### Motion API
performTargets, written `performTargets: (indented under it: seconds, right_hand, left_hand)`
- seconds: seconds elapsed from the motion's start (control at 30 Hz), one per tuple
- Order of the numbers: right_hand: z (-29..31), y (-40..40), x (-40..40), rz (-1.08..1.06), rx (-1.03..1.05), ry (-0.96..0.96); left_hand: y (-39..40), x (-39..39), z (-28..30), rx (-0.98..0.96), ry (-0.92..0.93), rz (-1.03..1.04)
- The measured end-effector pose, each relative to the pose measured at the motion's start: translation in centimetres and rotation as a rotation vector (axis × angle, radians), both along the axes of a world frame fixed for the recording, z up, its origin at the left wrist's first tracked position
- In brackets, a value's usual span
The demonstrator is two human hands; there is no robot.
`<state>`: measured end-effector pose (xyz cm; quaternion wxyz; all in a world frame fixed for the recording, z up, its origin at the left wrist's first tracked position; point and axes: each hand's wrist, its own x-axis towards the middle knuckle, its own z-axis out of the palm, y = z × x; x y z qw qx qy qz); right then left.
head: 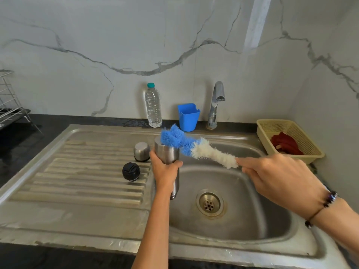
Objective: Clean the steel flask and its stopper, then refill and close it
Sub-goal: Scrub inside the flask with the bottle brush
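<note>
My left hand (165, 169) grips the steel flask (168, 152), held tilted over the left edge of the sink basin (242, 220). My right hand (272, 175) holds the handle of a bottle brush (196, 149) with blue and white bristles. The brush's blue tip lies across the flask's open mouth. On the ribbed draining board (87, 171) stand the black stopper (131, 171) and the steel cap cup (141, 151), both just left of the flask.
A plastic water bottle (153, 106), a blue plastic cup (188, 116) and the tap (215, 105) stand along the back wall. A yellow basket (272, 127) with a red cloth sits at the right. A wire rack (9, 101) is at far left.
</note>
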<state>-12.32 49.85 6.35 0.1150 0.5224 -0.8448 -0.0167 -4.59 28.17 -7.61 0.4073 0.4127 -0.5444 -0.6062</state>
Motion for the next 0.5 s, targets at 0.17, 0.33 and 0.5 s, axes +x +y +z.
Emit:
performTargets:
  seconds: [0.17, 0.33, 0.5]
  right_hand:
    - [0.1, -2.5, 0.3, -0.051, 0.01, 0.001]
    - [-0.1, -2.0, 0.9, -0.05, 0.003, -0.034]
    - [-0.3, -1.7, 1.9, -0.09, -0.008, -0.077]
  left_hand:
    - [0.8, -1.0, 0.4, -0.039, -0.02, -0.017]
    - [0.3, -0.7, 0.0, 0.012, 0.011, 0.013]
    - [0.2, -0.5, 0.2, 0.005, 0.019, 0.038]
